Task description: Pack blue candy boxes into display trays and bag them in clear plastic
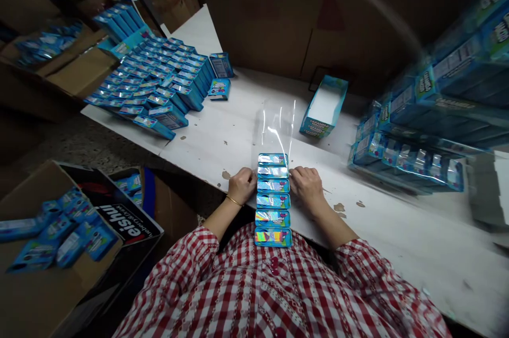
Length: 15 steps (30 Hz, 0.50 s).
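Nearest is the checked shirt [238, 295], and against it begins the row [273, 201] of six blue packs, running from the lap across the near edge of the worktop [246, 115]. The left hand [241, 184], with a bangle at the wrist, is at the row's left side towards its far end; the right hand [308, 187] is opposite. Both have their fingers curled in; whether they pinch the film [274, 128] or only press the packs' sides, I cannot tell. The film is clear and reaches past the row's far end.

The step in hand seems to be bringing row and film together. The next move would call for even pressure from both sides, as the packs could slip out of line where the row overhangs the worktop.

Near left, below the worktop, a black carton [127, 216] holds more packs [79, 226]. Farther out, an open box [317, 128] sits beyond the right hand, close to the film and the likeliest thing to catch it. At the right is a stack [409, 160] of packs in shiny wrap. Far left stand a block [159, 83] of packs and, just beside it, a loose pack [219, 89] lying flat. Beyond the worktop's left edge is a brown carton [87, 65].
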Tool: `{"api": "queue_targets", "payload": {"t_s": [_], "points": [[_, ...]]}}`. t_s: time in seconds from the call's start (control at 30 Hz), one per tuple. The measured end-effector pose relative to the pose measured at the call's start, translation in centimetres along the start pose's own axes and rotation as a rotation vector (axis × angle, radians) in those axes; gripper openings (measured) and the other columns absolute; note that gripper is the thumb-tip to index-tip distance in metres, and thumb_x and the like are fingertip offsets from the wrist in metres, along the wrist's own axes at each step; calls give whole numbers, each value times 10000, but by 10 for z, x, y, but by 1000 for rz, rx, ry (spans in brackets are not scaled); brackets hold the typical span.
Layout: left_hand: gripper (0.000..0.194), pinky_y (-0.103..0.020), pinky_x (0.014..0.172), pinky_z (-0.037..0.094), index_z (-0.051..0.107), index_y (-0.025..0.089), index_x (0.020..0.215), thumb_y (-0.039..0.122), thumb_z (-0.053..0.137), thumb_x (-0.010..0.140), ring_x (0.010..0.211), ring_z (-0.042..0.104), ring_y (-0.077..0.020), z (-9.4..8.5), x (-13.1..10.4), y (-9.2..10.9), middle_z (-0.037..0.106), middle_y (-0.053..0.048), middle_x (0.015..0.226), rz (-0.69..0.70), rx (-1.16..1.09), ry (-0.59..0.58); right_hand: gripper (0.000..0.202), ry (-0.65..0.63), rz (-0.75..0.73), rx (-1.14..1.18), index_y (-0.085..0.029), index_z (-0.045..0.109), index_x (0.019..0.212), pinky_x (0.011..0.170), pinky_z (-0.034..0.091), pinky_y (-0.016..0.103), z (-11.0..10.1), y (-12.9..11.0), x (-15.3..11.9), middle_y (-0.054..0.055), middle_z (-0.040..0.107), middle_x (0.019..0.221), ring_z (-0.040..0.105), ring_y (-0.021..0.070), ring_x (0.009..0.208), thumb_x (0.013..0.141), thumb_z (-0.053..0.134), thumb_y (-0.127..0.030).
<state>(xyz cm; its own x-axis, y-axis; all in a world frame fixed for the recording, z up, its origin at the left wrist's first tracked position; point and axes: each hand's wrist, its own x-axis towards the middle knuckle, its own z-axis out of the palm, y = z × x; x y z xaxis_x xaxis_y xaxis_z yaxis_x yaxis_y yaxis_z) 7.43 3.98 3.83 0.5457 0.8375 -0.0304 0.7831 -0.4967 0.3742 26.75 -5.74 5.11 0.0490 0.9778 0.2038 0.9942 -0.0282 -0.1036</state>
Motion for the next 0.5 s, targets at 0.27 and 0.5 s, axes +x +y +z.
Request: {"api": "queue_targets", "payload": {"t_s": [0.27,0.5], "points": [[335,-262,663,358,583,163,807,276,283,907,800,590,-181,-13,-5,6,640,-91,880,32,109,-127,255,88,-144,33,-179,598,760,696,234,312,0,6,-14,47,584,735,407,170,698,902,390,-223],[354,-273,660,355,621,177,809,321,313,906,822,614,-196,-11,3,10,677,-91,873,-132,96,-157,196,-45,153,44,-179,602,768,683,242,303,9,-6,-8,59,600,767,457,176,712,870,437,-204]]}}
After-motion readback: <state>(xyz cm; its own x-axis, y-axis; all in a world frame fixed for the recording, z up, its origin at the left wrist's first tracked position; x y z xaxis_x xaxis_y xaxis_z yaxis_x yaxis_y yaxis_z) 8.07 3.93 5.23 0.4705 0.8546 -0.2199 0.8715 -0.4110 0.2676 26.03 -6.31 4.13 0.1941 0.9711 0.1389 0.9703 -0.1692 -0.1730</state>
